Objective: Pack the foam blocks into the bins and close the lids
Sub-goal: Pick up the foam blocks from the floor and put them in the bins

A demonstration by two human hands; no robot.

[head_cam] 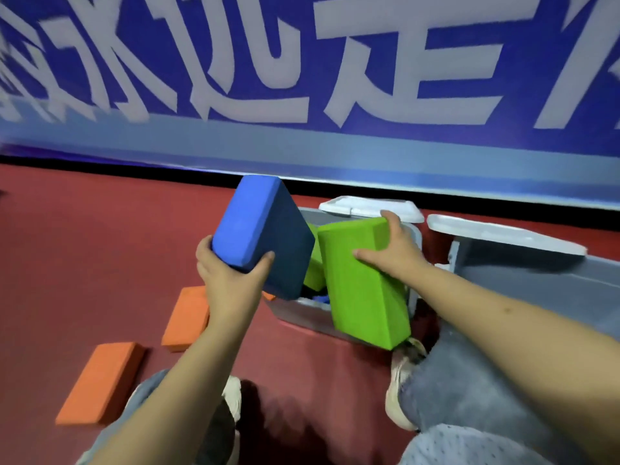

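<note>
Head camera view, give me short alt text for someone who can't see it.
A person's left hand holds a blue foam block and the right hand a green foam block over an open grey bin, its white lid tipped back. Two orange foam blocks lie on the red floor beside a second grey bin.

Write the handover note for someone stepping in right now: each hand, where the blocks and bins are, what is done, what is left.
Left hand: grip on blue block, held above the near bin.
Right hand: grip on green block, over the same bin.
Another green block is already inside.
Two orange blocks lie on the floor.
Second bin to the right; both lids open.
Left: pack the held and orange blocks, close the lids.
</note>
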